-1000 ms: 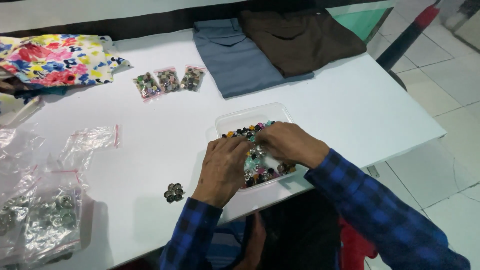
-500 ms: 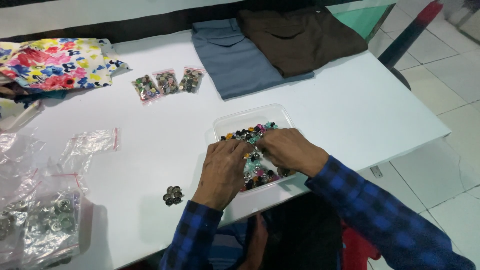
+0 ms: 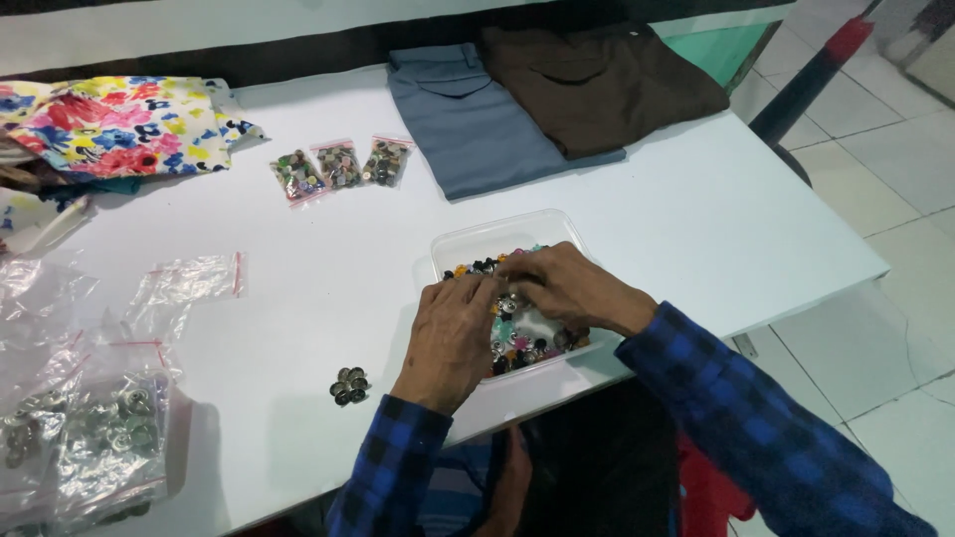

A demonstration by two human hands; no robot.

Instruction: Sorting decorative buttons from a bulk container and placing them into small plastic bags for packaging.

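A clear plastic tray [image 3: 497, 237] full of several small coloured buttons [image 3: 517, 333] sits on the white table [image 3: 696, 209] near its front edge. Both of my hands are inside it, fingertips meeting over the buttons. My left hand [image 3: 450, 338] lies palm down over the tray's left side. My right hand [image 3: 569, 288] reaches in from the right, fingers curled among the buttons. Whether either hand pinches a button is hidden by the fingers. A small heap of dark buttons [image 3: 349, 385] lies on the table just left of my left wrist.
Three small bags of buttons [image 3: 340, 165] lie mid-table. Folded grey trousers [image 3: 473, 119] and brown trousers [image 3: 597, 85] are at the back, floral cloth [image 3: 119, 124] at back left. Empty and filled clear bags [image 3: 95, 438] crowd the left edge. Tiled floor lies to the right.
Both hands have stayed in the tray, fingers shifting slightly among the buttons. The view has drifted a little; nothing else moved.
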